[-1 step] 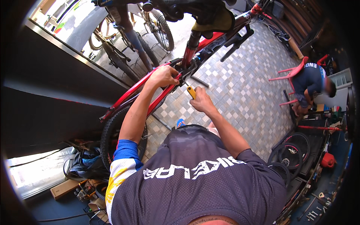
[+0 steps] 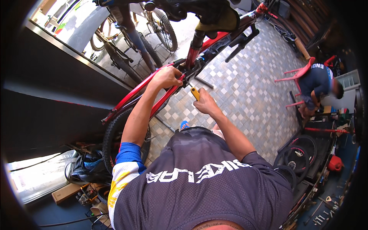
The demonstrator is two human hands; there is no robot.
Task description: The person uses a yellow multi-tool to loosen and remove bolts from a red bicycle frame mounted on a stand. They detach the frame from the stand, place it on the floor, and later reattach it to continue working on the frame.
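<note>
A red and black bicycle frame (image 2: 212,41) hangs tilted in front of me, its rear end reaching down to the left. My left hand (image 2: 167,77) lies over the red tubes near the frame's middle, fingers curled against them. What its fingertips touch there is partly hidden. In my right hand (image 2: 206,103) is a screwdriver-like tool with a yellow handle (image 2: 195,93). Its thin shaft points up-left to the frame beside my left fingertips. Whether the tip touches a part is too small to tell. Below the left forearm shows a black tyre (image 2: 109,134).
Another person (image 2: 320,84) bends over beside a red chair (image 2: 304,73) at the right. Loose wheels or tyres (image 2: 303,155) and a red container (image 2: 335,163) lie near a tool-strewn bench. Other bicycles (image 2: 122,61) stand beyond the doorway; a bag (image 2: 88,166) sits lower left.
</note>
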